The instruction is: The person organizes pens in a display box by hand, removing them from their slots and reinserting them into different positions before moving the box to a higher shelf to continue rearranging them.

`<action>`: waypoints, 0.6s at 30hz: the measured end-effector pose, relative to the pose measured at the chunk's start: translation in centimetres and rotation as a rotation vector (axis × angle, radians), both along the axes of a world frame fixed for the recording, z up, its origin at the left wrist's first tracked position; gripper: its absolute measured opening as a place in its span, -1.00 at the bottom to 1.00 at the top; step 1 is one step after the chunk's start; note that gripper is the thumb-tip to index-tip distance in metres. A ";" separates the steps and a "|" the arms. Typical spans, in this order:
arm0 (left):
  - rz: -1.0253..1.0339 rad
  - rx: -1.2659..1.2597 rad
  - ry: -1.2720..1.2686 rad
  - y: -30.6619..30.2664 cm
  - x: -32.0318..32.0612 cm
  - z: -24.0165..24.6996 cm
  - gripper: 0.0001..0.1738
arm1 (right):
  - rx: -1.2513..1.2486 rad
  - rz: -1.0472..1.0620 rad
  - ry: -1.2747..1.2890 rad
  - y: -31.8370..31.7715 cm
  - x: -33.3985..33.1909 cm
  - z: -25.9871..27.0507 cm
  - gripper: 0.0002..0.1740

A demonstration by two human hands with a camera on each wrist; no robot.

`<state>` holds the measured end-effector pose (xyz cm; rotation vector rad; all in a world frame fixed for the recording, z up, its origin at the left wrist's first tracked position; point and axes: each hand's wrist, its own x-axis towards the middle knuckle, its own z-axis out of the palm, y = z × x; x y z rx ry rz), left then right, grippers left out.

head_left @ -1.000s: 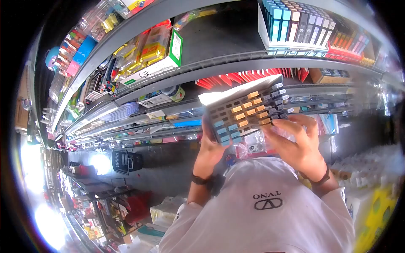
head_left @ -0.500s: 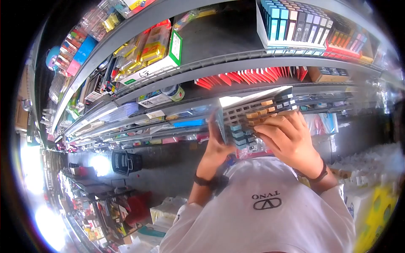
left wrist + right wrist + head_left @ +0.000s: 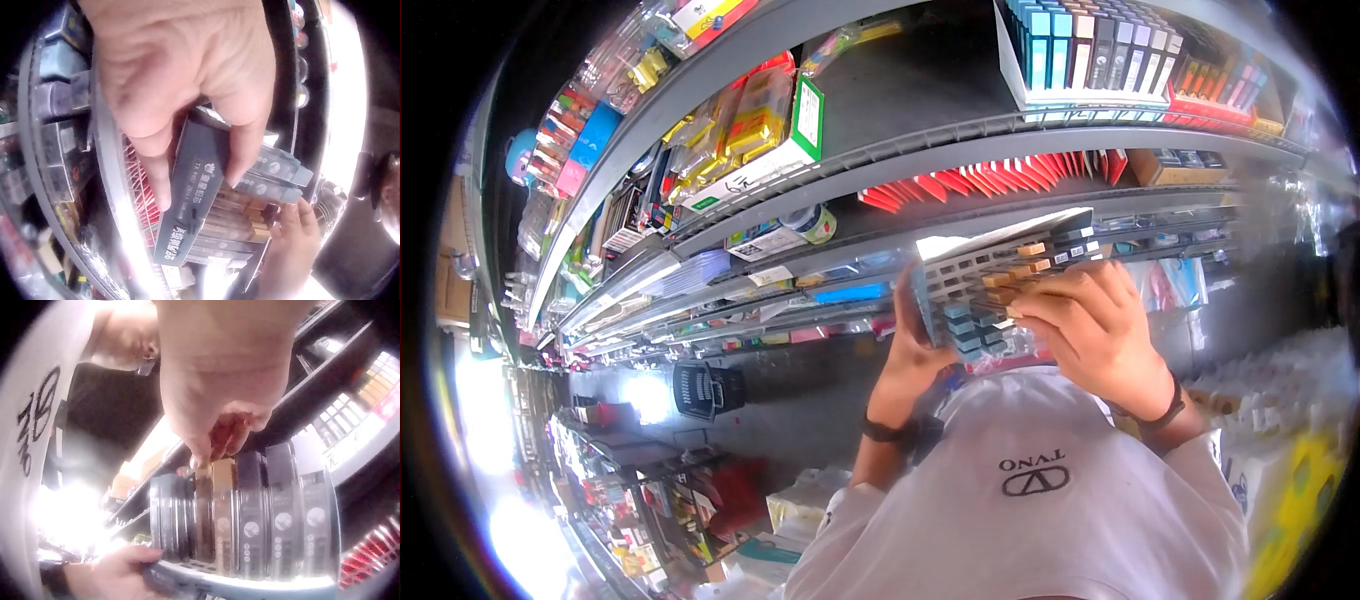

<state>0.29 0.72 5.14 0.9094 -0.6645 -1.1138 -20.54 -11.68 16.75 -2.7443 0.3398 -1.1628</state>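
Note:
A dark display box (image 3: 190, 187) with printed white characters is gripped at one end by my left hand (image 3: 187, 69), thumb and fingers on opposite sides. Rows of small clear cases with blue, tan and dark caps (image 3: 1030, 262) stand in it, beside a grid of square slots (image 3: 948, 278). My right hand (image 3: 1090, 325) is over the near side of the box, fingers curled down onto the cases. In the right wrist view its fingertips (image 3: 206, 459) pinch the top of a brown-capped case (image 3: 204, 512); the fingers partly hide the others.
Shelves (image 3: 880, 140) run across in front, with a carton of teal and grey packs (image 3: 1090, 60), red packets (image 3: 1000, 178) and a green-edged box of yellow packs (image 3: 800, 125). A black basket (image 3: 700, 390) stands on the floor at left. White bags lie at lower right.
The box has shifted right and tilted since the first frame. My right hand has moved along with it, its fingers now more curled over the cases. The last half second shows little movement.

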 end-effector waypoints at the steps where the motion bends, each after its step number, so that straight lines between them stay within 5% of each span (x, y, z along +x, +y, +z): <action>1: 0.000 -0.015 -0.013 0.0 0.2 -0.4 0.46 | 0.021 0.004 -0.044 -0.1 -0.1 0.2 -0.60; 9: 0.025 0.104 0.116 1.9 1.6 -3.8 0.31 | 0.225 0.018 -0.358 0.0 -4.0 2.1 -0.62; 18: -0.007 -0.022 0.154 2.4 2.9 -6.8 0.09 | 0.211 0.042 -0.329 0.1 -5.2 1.8 -0.66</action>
